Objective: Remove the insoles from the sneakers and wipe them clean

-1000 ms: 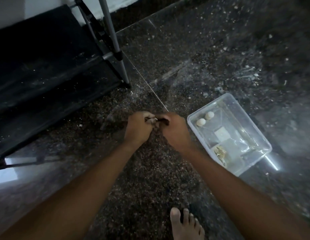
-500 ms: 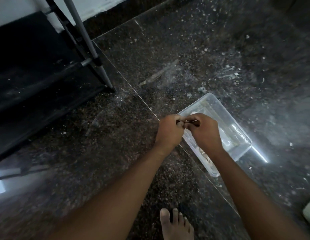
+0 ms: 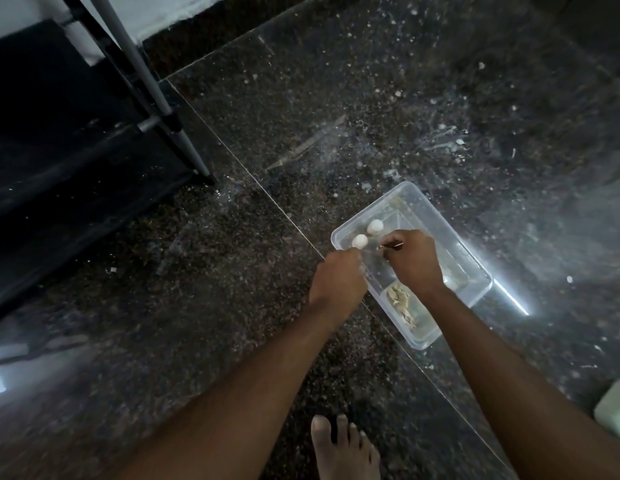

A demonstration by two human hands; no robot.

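Dark speckled stone floor point(image 3: 197, 306) is lying beneath; right hand point(image 3: 414, 263) is pinching a thin small metallic object point(image 3: 391, 244) above a clear rectangular plastic tub point(image 3: 467, 258); left hand point(image 3: 338, 280) is curling just beside it, and I cannot tell whether it grips anything.

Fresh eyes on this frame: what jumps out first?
The clear plastic tub on the dark speckled floor, right of centre, with two white round things near its left corner. Over it the right hand pinches a thin stick-like thing; the left hand is close beside, its hold unclear. A black rack stands at upper left.
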